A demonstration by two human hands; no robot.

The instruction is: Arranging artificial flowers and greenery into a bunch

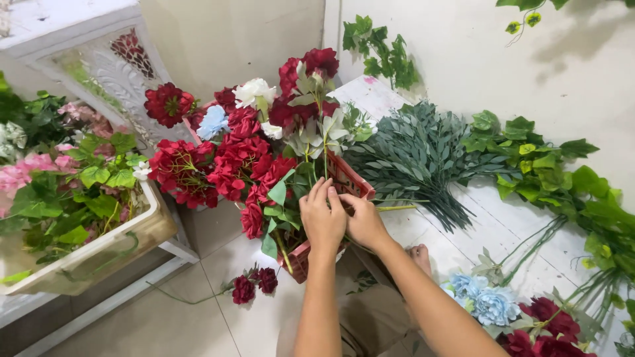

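Head view: my left hand [322, 221] and right hand [363, 221] sit side by side, touching, both curled shut around the green stems [311, 173] at the near right corner of the red basket [349, 182]. The stems rise straight away from my grip, up into the red blooms [228, 162].

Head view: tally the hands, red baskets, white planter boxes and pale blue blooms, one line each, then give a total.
hands: 2, the left hand and the right hand
red basket: 1
white planter box: 1
pale blue blooms: 3, one in the basket and two on the white table
total: 7
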